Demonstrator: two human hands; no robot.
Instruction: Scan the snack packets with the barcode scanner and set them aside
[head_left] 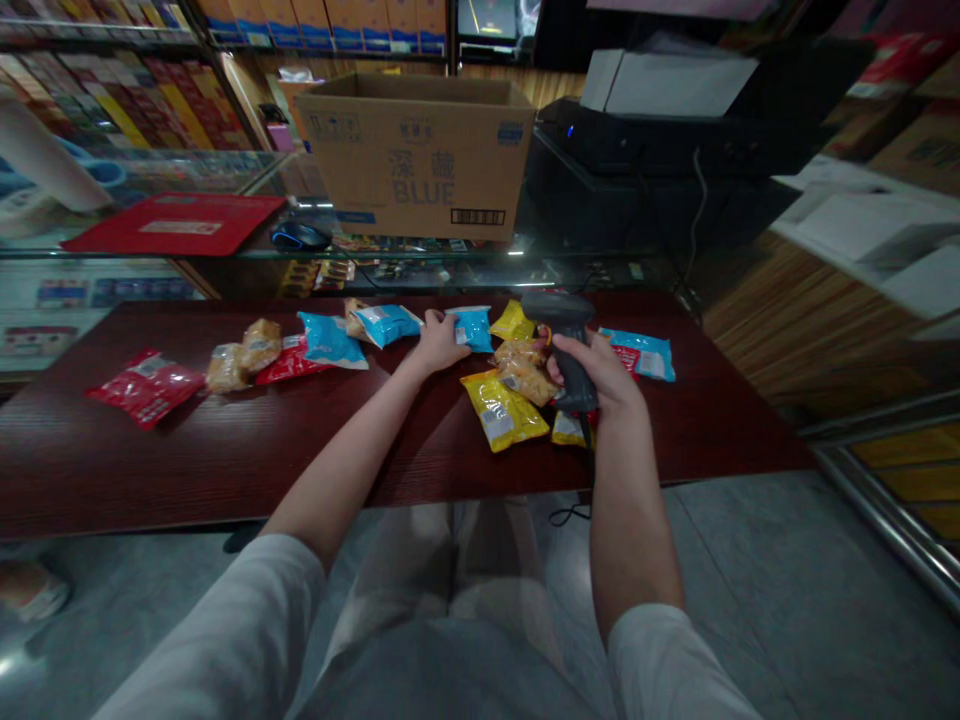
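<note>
My right hand (600, 368) is wrapped round the grip of a dark barcode scanner (576, 385), its head over a pile of snack packets. My left hand (441, 343) is closed on a small blue snack packet (474, 328) lying on the dark red table; its fingertips are partly hidden. Another blue packet (388, 324) lies just left of that hand. Below the scanner are a clear packet of brown food (523, 372) and a yellow packet (504, 410). A second yellow packet (513, 321) sits behind them. Right of the scanner lies a blue and red packet (651, 356).
Leftward on the table (247, 470) lie a red packet (148, 386), clear packets (244, 357) and a blue packet (332, 340). Behind it, a glass counter carries an open cardboard box (416, 160), a computer mouse (300, 236) and a red mat (176, 222). A black machine (637, 200) stands right.
</note>
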